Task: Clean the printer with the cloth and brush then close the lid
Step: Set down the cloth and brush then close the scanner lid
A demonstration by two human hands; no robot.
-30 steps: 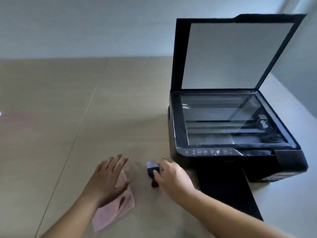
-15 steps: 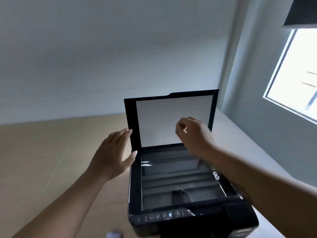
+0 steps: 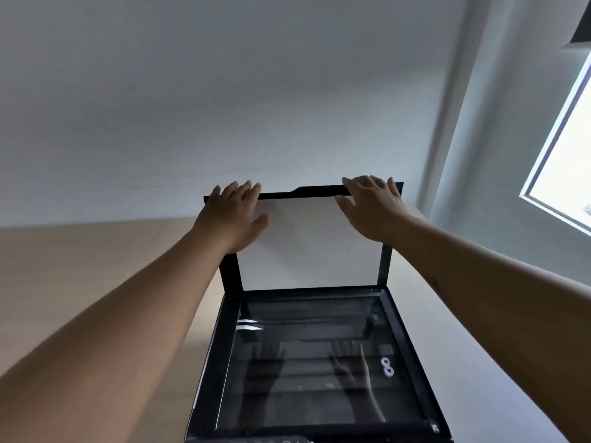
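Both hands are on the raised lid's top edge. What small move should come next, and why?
Probably pull the lid down toward the glass: left hand and right hand hold its top edge, and it stands open.

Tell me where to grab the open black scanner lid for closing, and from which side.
Judging by its pose, take the black scanner lid by its free top edge, from the front, one hand near each corner. It stands upright, hinged at the back of the glass scanner bed, so that edge gives most leverage. The left hand and right hand already rest there, fingers over the rim.
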